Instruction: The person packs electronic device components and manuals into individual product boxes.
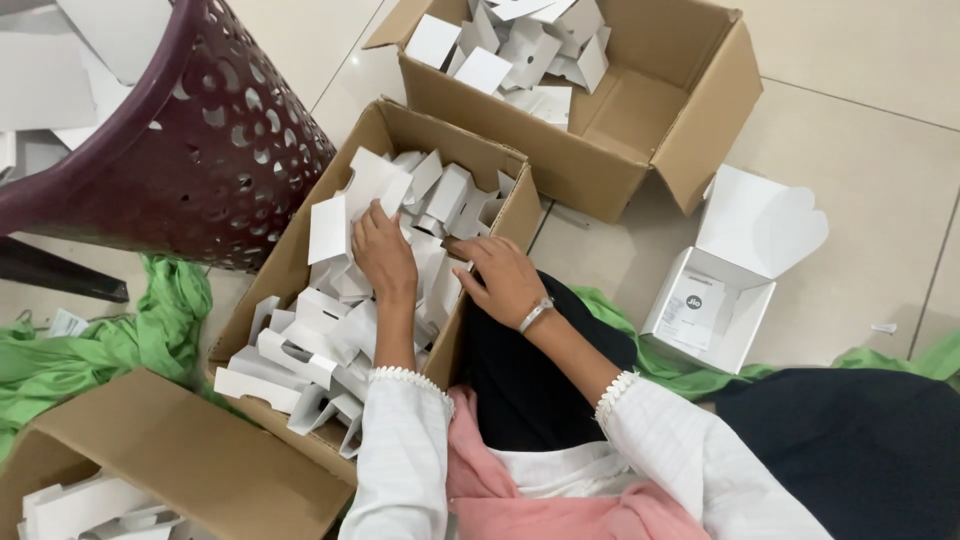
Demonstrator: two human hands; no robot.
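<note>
My left hand (pixel 383 252) grips a white card insert (pixel 345 210) inside the cardboard box (pixel 300 255); my right hand (pixel 508 280) rests open on its right edge.

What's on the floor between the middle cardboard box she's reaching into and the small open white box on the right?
In the head view, bare tile and a strip of green cloth lie between the cardboard box and the small white box; her right hand rests on the cardboard box's rim.
</note>
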